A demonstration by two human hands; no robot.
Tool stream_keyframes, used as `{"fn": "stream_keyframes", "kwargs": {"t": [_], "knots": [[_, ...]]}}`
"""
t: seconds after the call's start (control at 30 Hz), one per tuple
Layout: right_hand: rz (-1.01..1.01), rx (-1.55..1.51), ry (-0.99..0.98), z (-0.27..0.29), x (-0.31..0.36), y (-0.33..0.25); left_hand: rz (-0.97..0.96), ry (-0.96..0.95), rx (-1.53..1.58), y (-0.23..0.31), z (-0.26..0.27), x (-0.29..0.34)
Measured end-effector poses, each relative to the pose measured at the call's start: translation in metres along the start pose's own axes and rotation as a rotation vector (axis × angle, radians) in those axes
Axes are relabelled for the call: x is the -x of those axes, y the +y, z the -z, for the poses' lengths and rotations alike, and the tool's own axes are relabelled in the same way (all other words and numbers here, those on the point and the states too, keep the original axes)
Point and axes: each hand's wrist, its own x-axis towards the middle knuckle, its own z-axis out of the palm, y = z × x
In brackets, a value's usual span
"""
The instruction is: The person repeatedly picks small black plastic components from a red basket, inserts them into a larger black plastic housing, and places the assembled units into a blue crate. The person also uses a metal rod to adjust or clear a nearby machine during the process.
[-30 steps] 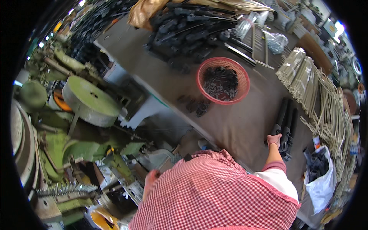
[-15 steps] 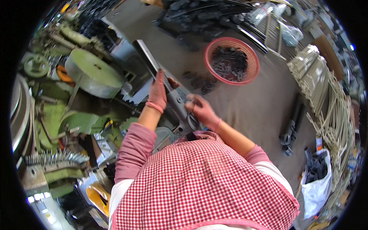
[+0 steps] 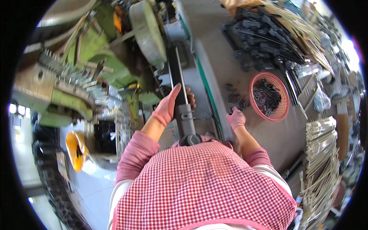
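Green machines (image 3: 103,67) fill the place on my left, and on my right lies a broad brown table (image 3: 214,57) with a green strip (image 3: 201,73) along its near edge. My left hand (image 3: 168,106) is closed around a long dark part (image 3: 186,122), which has shiny metal rails in its upper portion. This part is held above the gap between machines and table, with its far end pointing away from me. Its round end is at my checked apron (image 3: 203,184); whether they touch, I cannot tell.

My right hand (image 3: 236,119) is at the table, near the edge, with bent fingers beside some small black pieces (image 3: 241,103). I cannot tell if these fingers are clamped on one piece. Just beyond stands a pink basket (image 3: 284,97), containing more small dark pieces. Farther away is a heap of black parts (image 3: 260,34), and to the right lie pale rods (image 3: 320,142).
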Motion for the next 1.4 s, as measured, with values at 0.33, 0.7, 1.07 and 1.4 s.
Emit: {"fn": "stream_keyframes", "kwargs": {"t": [0.33, 0.7, 1.07, 1.4], "knots": [[0.67, -0.976, -0.722, 0.159, 0.08, -0.118, -0.102, 0.013, 0.11, 0.009, -0.013, 0.015], [0.224, -1.211, -0.63, 0.143, 0.131, -0.188, -0.217, 0.06, 0.097, 0.014, 0.016, 0.031], [0.563, -0.328, -0.166, 0.103, 0.163, -0.252, -0.488, 0.234, 0.218, 0.009, 0.078, 0.052], [0.602, -0.918, -0.909, 0.083, 0.138, -0.389, -1.184, 0.792, -0.09, 0.003, 0.156, 0.174]]}}
